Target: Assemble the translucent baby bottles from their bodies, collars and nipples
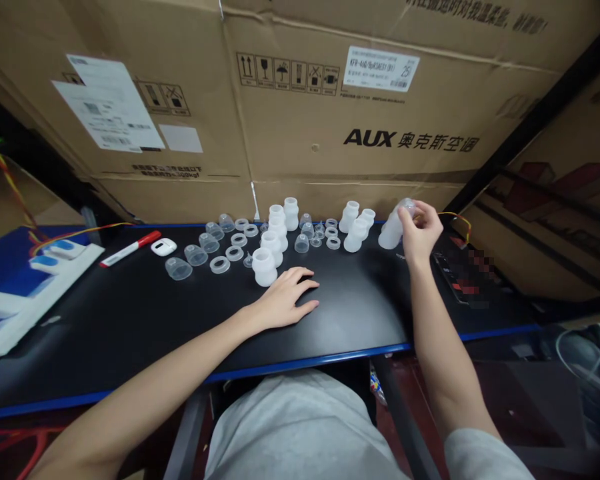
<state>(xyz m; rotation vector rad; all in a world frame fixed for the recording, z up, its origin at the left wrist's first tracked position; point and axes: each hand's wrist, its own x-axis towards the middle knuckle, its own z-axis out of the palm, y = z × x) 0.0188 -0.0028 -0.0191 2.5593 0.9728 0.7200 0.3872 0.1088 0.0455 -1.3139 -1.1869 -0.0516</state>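
Note:
My right hand [423, 230] pinches the top of a small translucent baby bottle [391, 231], where a clear dome cap [407, 205] shows under the fingertips. That bottle stands slightly tilted in view at the right end of the bottles. My left hand [289, 298] lies flat on the black table with its fingers spread and nothing in it. Just behind it stands an uncapped frosted bottle [265, 268], the front one of a row. Another small group of open bottles [356, 236] is between the two hands. Clear nipples [319, 231] lie left of that group.
Clear dome caps [196, 255] and ring collars [220, 265] lie in rows on the left. Beyond them are a white case [163, 247], a red-and-white marker [131, 249] and a white frame [45, 293]. A phone [451, 277] lies right. A large carton [300, 153] walls the back.

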